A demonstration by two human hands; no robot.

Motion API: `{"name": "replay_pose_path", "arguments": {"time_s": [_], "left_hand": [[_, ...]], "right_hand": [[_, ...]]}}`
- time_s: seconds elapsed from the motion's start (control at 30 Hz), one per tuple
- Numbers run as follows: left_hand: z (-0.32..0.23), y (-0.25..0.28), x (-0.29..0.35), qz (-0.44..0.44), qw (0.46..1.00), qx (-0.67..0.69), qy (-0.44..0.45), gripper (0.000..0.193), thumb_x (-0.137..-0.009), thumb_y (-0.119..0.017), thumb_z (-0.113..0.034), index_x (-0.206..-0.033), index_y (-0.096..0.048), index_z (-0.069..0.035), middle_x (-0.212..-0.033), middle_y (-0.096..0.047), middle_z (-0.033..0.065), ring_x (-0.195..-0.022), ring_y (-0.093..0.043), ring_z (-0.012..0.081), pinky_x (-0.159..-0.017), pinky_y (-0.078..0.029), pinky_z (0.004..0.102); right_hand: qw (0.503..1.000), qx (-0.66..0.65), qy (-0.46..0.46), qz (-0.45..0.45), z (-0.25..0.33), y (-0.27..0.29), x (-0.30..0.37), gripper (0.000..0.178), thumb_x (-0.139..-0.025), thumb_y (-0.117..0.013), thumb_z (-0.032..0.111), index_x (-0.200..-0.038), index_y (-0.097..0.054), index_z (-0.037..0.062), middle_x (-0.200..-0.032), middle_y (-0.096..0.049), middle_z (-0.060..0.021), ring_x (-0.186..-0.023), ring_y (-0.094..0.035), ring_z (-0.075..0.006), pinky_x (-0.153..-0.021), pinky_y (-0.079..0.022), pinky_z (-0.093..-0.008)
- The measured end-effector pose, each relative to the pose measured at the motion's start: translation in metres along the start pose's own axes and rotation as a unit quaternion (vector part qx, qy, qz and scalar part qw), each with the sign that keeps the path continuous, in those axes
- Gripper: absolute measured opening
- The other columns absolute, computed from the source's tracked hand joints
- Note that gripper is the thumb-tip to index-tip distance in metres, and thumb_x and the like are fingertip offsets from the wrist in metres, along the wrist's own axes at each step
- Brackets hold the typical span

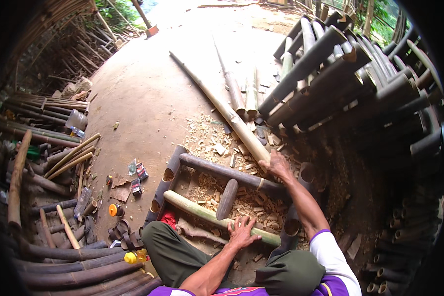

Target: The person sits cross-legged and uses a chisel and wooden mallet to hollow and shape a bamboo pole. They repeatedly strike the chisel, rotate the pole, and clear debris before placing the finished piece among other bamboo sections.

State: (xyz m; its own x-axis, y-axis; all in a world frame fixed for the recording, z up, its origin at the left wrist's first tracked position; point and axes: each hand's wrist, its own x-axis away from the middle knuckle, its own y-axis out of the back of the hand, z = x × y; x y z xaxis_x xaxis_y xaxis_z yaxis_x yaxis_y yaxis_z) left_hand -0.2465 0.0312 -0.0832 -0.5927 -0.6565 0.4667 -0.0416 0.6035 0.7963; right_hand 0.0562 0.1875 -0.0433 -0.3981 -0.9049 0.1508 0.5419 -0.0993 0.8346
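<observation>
My right hand (278, 166) grips the near end of a long pale bamboo pole (217, 102), which slants away to the far left. Below it, my left hand (243, 232) lies with spread fingers on a green-yellow bamboo rail (192, 205). That rail forms the near side of a bamboo frame. The frame's far rail (217, 168) is dark, and a short dark bamboo piece (227, 199) stands between the two rails. Thick dark end posts (168, 175) with round cut holes take the rails at the left. The frame lies right in front of my bent knees.
Wood chips (207, 143) litter the ground around the frame. Dark bamboo structures (325, 74) are stacked at the right. Two more bamboo poles (251, 93) lie ahead. On the left are an orange round object (114, 210), small packs (136, 186), a plastic bottle (83, 201) and bamboo lengths (74, 157).
</observation>
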Motion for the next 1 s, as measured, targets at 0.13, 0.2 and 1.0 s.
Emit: {"name": "replay_pose_path", "arguments": {"time_s": [0.13,0.2,1.0], "left_hand": [[-0.018,0.014,-0.003,0.014,1.000,0.010,-0.002,0.096,-0.082,-0.074,-0.070,-0.162,-0.037,-0.030,-0.167,-0.031,0.0086,-0.157,-0.017,0.0415,-0.120,-0.006,0.0717],[-0.011,0.011,-0.002,0.008,1.000,0.022,0.010,0.099,-0.081,-0.076,-0.069,-0.161,-0.037,-0.027,-0.167,-0.031,0.0082,-0.157,-0.017,0.0415,-0.120,-0.006,0.0711],[-0.158,0.101,-0.061,0.140,0.536,0.833,0.011,0.063,-0.083,-0.088,-0.032,-0.128,-0.059,0.000,-0.111,-0.065,0.0096,-0.104,-0.066,0.0243,-0.097,-0.056,0.0451]], "right_hand": [[0.997,0.054,0.051,0.014,-0.012,-0.008,-0.024,0.072,-0.081,-0.086,0.042,-0.123,-0.052,-0.0053,-0.113,-0.069,-0.0333,-0.107,-0.068,-0.0485,-0.092,-0.055,-0.0529],[0.997,0.022,0.058,0.052,-0.006,0.003,-0.009,0.070,-0.080,-0.085,0.042,-0.121,-0.053,-0.0060,-0.108,-0.069,-0.0341,-0.106,-0.068,-0.0482,-0.091,-0.055,-0.0526],[0.988,0.139,-0.010,-0.071,-0.082,0.079,0.567,0.077,-0.074,-0.085,0.049,-0.134,-0.062,0.0066,-0.113,-0.068,-0.0204,-0.119,-0.062,-0.0408,-0.106,-0.041,-0.0556]]}}
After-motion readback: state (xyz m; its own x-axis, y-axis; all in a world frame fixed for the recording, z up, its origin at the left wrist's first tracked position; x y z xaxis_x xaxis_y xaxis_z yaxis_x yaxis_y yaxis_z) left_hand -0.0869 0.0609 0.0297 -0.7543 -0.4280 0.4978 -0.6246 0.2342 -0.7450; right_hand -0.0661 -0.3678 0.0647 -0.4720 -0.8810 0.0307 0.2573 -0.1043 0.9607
